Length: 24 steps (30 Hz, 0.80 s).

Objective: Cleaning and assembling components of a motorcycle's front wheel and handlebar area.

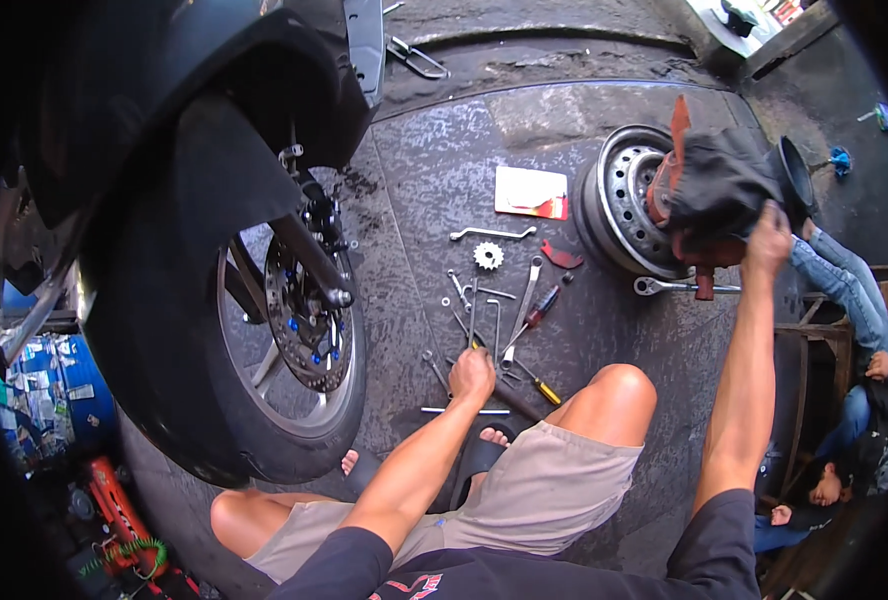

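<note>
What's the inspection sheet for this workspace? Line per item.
Surface: dark, scuffed floor.
Job's things: dark cloth bunched at a steel wheel rim; slim tool at the left hand.
Clutter: loose double-ended wrench, toothed sprocket, yellow-handled screwdriver, flat packet.
Hands: left hand low among tools, grip unclear; right hand gripping the cloth.
Cables: green coiled line, lower left.
Surroundings: motorcycle front wheel at left; blue drum beyond; person in jeans at right.
</note>
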{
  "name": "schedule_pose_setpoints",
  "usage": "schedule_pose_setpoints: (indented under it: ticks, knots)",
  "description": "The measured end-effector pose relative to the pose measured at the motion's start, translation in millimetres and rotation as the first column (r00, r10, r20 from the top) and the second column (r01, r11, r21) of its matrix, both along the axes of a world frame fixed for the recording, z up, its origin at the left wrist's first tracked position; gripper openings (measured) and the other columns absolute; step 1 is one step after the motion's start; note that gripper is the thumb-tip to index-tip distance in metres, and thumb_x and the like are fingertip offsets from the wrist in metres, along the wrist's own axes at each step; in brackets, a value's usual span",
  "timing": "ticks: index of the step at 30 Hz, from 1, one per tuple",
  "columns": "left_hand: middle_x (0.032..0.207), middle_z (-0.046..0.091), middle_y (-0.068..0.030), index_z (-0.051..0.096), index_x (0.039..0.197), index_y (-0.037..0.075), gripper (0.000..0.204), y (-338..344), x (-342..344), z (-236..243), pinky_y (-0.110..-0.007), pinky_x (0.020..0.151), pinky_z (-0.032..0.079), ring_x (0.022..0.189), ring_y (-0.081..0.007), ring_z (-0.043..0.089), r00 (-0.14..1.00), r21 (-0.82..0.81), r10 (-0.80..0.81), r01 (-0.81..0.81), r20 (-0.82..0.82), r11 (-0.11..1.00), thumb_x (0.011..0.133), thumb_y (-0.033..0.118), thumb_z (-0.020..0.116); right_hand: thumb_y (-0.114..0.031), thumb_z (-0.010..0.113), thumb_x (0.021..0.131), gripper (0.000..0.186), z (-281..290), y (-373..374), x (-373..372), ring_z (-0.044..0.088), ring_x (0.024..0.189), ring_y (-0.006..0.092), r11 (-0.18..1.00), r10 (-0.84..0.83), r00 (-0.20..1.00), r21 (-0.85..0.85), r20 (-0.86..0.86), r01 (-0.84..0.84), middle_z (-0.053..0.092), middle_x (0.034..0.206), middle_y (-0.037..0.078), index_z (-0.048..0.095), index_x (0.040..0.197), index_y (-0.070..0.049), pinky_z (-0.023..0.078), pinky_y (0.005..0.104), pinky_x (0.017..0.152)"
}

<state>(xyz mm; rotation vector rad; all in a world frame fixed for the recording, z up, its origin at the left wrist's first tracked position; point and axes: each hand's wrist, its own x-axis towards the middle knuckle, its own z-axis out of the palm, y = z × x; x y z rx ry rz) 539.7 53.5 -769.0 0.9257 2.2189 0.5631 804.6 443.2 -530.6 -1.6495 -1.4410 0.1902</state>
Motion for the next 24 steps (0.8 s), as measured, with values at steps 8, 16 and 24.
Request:
schedule_pose_setpoints:
  ticks: [8,16,24]
  knots:
    - [0.096,0.068,-0.0188,0.068,0.09,0.004,0.024,41,12,-20,-0.052,0.077,0.053,0.086,-0.0413,0.067,0.99,-0.124,-0.085,0.071,-0.111,0.99,0.09,0.024,0.054,-0.031,0.055,0.095,0.043,39,-161,-63,0.052,0.119,0.024,1.0,0.023,0.156,0.021,-0.988,-0.012,0.057,0.129,0.009,0.055,0.128,-0.004,0.041,0.0445,0.104]
    - [0.087,0.064,-0.0257,0.056,0.094,-0.001,0.022,76,-1,34,-0.052,0.073,0.047,0.082,-0.0434,0.063,0.974,0.343,0.226,-0.202,-0.031,0.917,0.094,0.019,0.048,-0.036,0.054,0.095,0.045,14,-216,-81,0.059,0.11,0.0233,0.938,-0.015,0.063,-0.036,-0.998,-0.345,0.061,0.122,0.01,0.055,0.125,-0.002,0.046,0.0417,0.098]
    - [0.069,0.06,-0.0226,0.049,0.095,0.005,0.015,88,-5,198,-0.052,0.056,0.044,0.068,-0.0458,0.062,0.99,0.684,0.019,-0.11,0.14,0.721,0.09,0.016,0.057,-0.033,0.061,0.095,0.031,-12,-254,-180,0.058,0.075,0.008,0.469,0.278,0.522,-0.36,-0.807,-0.807,0.065,0.087,0.001,0.064,0.099,-0.002,0.048,0.0255,0.066]
